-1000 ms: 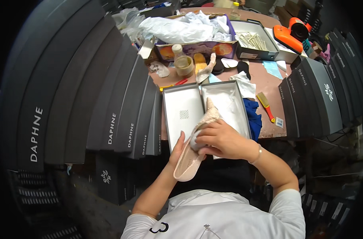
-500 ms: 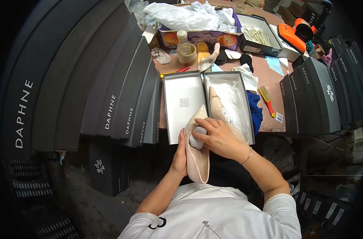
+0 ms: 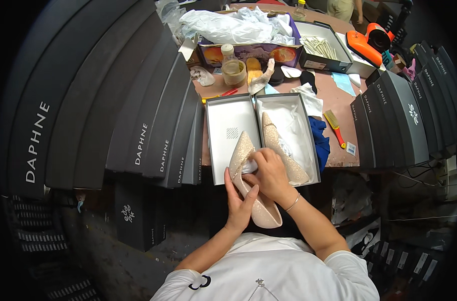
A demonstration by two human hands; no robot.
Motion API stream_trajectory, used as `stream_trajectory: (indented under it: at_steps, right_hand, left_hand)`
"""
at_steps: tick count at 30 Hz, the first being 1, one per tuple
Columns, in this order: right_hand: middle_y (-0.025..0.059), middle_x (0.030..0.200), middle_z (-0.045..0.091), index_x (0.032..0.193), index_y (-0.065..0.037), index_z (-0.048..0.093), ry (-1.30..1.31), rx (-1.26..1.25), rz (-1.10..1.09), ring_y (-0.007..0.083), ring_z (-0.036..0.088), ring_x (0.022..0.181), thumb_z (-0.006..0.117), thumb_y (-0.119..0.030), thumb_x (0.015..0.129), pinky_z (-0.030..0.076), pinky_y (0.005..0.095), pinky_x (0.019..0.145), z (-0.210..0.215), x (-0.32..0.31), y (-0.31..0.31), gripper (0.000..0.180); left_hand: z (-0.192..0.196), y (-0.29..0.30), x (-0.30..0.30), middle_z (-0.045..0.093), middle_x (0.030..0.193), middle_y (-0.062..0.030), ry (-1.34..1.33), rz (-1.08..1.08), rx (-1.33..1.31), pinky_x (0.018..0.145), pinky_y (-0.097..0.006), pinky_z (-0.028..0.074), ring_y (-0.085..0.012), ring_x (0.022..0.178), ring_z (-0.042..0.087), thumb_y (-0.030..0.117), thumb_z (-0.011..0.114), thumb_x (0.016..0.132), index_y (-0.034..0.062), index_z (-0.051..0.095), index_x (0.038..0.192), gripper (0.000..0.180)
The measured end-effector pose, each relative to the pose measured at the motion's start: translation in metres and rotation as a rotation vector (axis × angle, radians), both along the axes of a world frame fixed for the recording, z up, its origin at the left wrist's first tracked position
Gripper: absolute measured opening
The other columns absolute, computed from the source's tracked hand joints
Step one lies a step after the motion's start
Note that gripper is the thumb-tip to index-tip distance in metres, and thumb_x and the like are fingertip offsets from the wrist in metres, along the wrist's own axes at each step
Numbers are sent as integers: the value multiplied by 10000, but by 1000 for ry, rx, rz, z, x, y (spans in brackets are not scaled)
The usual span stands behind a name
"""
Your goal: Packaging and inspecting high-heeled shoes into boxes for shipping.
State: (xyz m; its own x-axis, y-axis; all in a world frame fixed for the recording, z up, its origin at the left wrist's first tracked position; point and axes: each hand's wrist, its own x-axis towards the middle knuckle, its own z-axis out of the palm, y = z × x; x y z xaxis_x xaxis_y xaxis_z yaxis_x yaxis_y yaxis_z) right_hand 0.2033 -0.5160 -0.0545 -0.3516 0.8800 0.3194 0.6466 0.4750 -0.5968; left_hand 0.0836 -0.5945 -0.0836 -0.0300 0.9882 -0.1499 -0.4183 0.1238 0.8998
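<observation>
A glittery pale-gold pointed-toe shoe (image 3: 243, 149) is tilted above the near edge of an open shoe box, toe pointing away from me. My left hand (image 3: 238, 208) grips its left side, with the thumb across the middle. The bent fingers of my right hand (image 3: 271, 176) reach into the opening, on a crumpled white paper wad (image 3: 248, 167); the fingertips are partly hidden. The matching shoe (image 3: 271, 135) lies in the paper-lined box half (image 3: 311, 150), just beyond my right hand. The other box half (image 3: 227, 111), white inside, stands to its left.
Dark shoe boxes tower in stacks on the left (image 3: 88, 115) and right (image 3: 389, 120). Behind are a purple carton (image 3: 216, 54) of white wrapping, a glass bottle (image 3: 229, 62) and an orange tool (image 3: 364, 47). A yellow-red brush (image 3: 335, 129) lies right; a person (image 3: 341, 9) stands far back.
The held shoe has swung, its toe moving left and its heel right. My right hand has shifted lower with fingers more bent, and my left thumb now crosses the shoe.
</observation>
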Motion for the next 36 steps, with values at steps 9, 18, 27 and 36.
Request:
stream_trajectory:
  at_steps: [9,18,27,36]
  right_hand:
    - [208,1420,408,1514,-77,210,321,-326,205,315,485,1241,823,-172,680,407,376,1026,-6,21,39,1039]
    - [245,1092,596,1362,8,439,-14,-303,40,405,604,954,755,-173,775,491,406,848,-21,105,6,691]
    - [93,813,583,863,-42,568,74,288,21,270,611,736,775,-163,733,508,362,662,39,15,45,273]
    - [66,724,577,741,-74,601,-383,301,256,221,631,674,617,-227,813,495,335,585,9,13,39,170]
  left_hand:
    - [18,4,1,272,1473,-144,-241,-118,-95,1082,-356,342,-234,1331,348,36,567,836,77,-46,1524,921]
    - [-17,115,-74,501,1315,-185,-120,-16,-144,946,-364,514,-263,1151,571,-13,455,875,20,242,1478,640]
    - [18,69,-30,547,1183,-118,-297,-85,-245,931,-363,492,-220,1074,575,-25,534,819,14,412,1324,521]
    - [25,10,3,475,1283,-119,-256,48,-228,1005,-414,457,-257,1170,525,62,494,886,95,300,1407,556]
